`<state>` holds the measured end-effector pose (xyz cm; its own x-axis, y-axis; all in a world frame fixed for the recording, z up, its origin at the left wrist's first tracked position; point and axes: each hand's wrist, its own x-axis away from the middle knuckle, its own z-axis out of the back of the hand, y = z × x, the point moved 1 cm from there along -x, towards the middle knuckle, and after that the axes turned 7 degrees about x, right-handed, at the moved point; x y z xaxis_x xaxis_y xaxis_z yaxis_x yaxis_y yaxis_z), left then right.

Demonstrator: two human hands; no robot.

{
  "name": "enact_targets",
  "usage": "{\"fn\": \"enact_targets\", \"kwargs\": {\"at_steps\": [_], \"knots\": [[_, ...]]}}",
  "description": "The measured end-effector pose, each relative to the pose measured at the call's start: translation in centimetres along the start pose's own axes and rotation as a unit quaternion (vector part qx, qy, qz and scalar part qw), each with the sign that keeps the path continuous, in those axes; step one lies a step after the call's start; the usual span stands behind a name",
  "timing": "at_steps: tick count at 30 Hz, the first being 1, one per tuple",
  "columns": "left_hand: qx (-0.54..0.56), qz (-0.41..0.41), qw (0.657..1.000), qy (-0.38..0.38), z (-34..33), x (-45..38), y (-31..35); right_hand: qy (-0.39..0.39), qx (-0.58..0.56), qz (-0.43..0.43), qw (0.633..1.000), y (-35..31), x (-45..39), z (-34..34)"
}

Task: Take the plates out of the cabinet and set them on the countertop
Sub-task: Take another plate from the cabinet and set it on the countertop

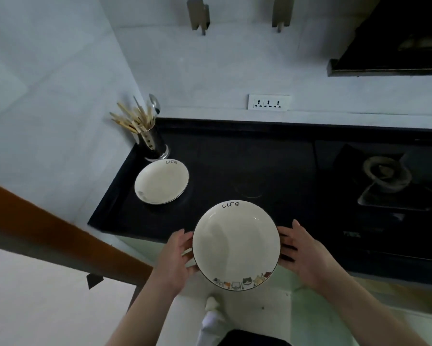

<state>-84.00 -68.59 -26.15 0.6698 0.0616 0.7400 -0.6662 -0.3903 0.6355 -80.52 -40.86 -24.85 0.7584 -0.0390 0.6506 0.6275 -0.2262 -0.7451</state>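
Note:
I hold a white plate (236, 244) with "life" lettering and small cat drawings on its near rim, level, just in front of the black countertop's (260, 166) front edge. My left hand (176, 258) grips its left rim and my right hand (303, 255) supports its right rim, fingers under the edge. A second matching plate (161, 182) lies flat on the countertop at the left, near the corner. The cabinet is out of view.
A metal holder (153, 143) with chopsticks and a spoon stands in the back left corner behind the resting plate. A gas burner (384, 174) sits at the right. A brown wooden edge (60, 231) runs diagonally at the left. A wall socket (268, 102) sits above the counter.

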Motion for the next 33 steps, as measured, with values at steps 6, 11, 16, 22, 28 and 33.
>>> {"fn": "enact_targets", "kwargs": {"at_steps": [6,11,16,22,28,33], "knots": [[-0.003,0.027,0.998,-0.054,-2.0,-6.2,4.1,0.057,-0.011,-0.032,0.998,-2.5,-5.4,-1.2],[-0.028,0.065,0.994,-0.078,-3.4,-11.4,6.5,0.103,0.000,-0.064,0.993,-4.3,-9.3,-2.1],[-0.088,0.077,0.990,-0.082,-6.0,-15.4,7.9,0.151,-0.018,-0.100,0.983,-5.0,-12.4,-2.2],[-0.121,0.085,0.984,-0.095,-9.9,-18.2,8.3,0.179,-0.034,-0.093,0.979,-5.6,-15.0,-0.2],[-0.114,0.097,0.987,-0.066,-13.0,-19.3,7.5,0.181,-0.027,-0.100,0.978,-6.7,-17.8,2.2],[-0.113,0.106,0.988,-0.027,-14.5,-20.0,7.0,0.178,-0.014,-0.112,0.978,-7.7,-19.4,3.5]]}}
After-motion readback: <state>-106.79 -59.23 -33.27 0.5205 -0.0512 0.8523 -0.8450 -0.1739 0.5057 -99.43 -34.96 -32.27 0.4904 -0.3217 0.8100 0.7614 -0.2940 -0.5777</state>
